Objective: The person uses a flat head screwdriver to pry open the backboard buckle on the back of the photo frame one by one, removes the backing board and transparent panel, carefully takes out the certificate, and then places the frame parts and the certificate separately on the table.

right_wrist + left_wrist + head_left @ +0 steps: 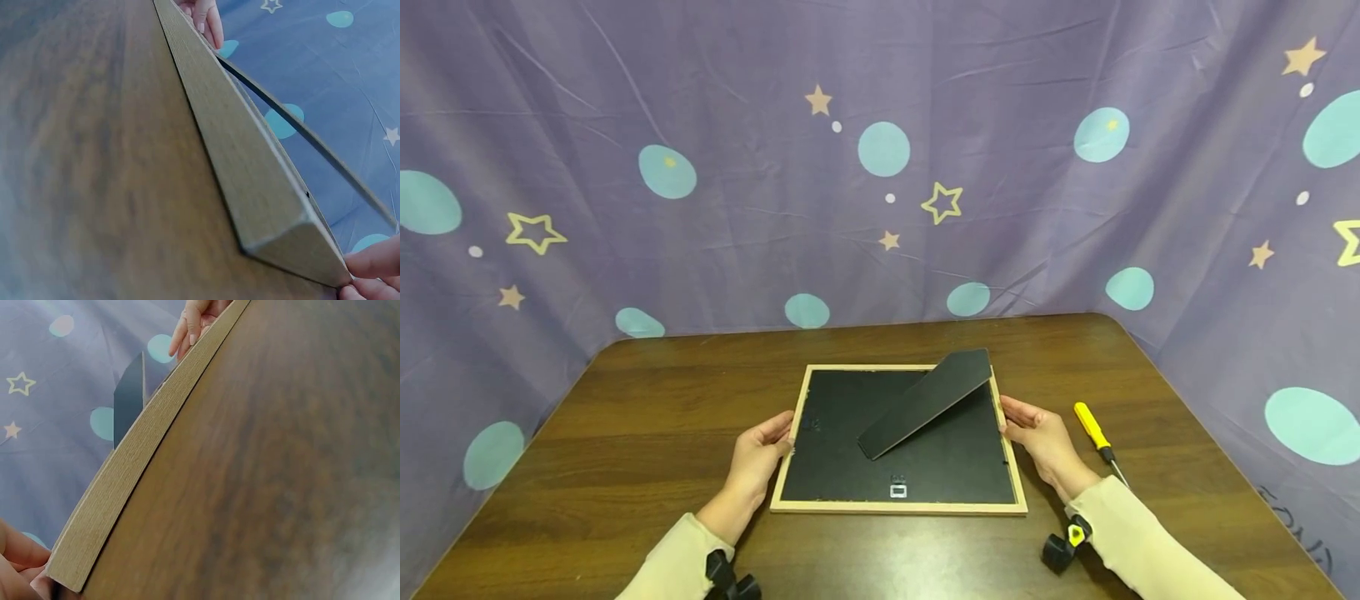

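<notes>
A picture frame (842, 506) lies face down on the table, its black backing board (835, 417) up and its light wood edge around it. The black easel stand (925, 404) is swung out from the backing and slants up to the right. My left hand (756, 462) grips the frame's left side, thumb near the top edge and fingers along the side. On the opposite side my right hand (1045, 442) holds the right edge between thumb and fingers. Both wrist views show the frame's near side close to the tabletop, with the fingers at its corners.
A screwdriver (1092, 427) with a yellow handle lies to the right of my right hand, its shaft partly behind the sleeve. The brown wooden table (685, 417) is bordered by a purple curtain (737, 233) with stars and dots.
</notes>
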A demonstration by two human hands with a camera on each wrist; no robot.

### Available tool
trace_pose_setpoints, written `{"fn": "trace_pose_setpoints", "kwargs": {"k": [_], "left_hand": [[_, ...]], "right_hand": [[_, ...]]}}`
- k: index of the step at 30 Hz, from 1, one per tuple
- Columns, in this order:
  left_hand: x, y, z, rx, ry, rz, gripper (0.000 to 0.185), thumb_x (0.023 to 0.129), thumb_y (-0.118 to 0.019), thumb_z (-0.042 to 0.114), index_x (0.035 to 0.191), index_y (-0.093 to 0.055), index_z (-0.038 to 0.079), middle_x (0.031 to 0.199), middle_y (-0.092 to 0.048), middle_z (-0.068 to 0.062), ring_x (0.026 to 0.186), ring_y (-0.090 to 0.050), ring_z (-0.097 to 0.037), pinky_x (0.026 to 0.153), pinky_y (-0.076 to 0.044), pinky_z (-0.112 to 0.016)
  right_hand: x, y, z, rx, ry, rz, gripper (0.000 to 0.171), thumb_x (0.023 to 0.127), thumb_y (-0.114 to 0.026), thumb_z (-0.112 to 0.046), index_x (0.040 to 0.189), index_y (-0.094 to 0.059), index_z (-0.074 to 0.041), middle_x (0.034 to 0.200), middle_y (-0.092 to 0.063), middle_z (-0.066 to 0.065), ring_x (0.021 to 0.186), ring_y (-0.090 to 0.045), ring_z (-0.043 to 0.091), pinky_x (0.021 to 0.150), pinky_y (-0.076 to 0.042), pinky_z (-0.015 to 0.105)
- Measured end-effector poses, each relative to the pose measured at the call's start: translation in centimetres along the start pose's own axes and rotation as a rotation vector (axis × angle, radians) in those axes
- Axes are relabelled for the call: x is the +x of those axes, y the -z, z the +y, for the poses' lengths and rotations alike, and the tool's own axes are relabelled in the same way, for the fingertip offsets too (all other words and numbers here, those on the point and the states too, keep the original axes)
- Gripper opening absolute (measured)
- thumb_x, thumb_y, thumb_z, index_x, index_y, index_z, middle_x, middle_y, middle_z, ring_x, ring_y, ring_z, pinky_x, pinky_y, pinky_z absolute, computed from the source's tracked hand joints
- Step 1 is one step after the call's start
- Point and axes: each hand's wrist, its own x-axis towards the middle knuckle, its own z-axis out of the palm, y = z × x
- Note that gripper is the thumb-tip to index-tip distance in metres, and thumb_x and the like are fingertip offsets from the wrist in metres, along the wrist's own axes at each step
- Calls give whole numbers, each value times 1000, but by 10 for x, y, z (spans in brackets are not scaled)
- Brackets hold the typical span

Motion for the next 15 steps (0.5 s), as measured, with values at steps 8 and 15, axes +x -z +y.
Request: {"fn": "trace_pose_setpoints", "kwargs": {"k": [8, 15], "left_hand": [[1, 0, -1, -3, 16, 4, 46, 81, -51, -17, 127, -48, -16, 130, -48, -30, 93, -59, 2, 86, -50, -16], [3, 0, -1, -9, 13, 4, 46, 81, -50, -19, 126, -48, -17, 130, -48, -31, 89, -58, 5, 81, -50, -11]], "right_hand": [[1, 2, 1, 2, -7, 1, 52, 83, -58, 13, 133, -42, 14, 134, -44, 30, 124, -47, 32, 84, -48, 12], [1, 3, 1, 0, -16, -7, 53, 83, -58, 12, 134, -41, 14, 135, -43, 29, 126, -44, 34, 84, -48, 11]]}}
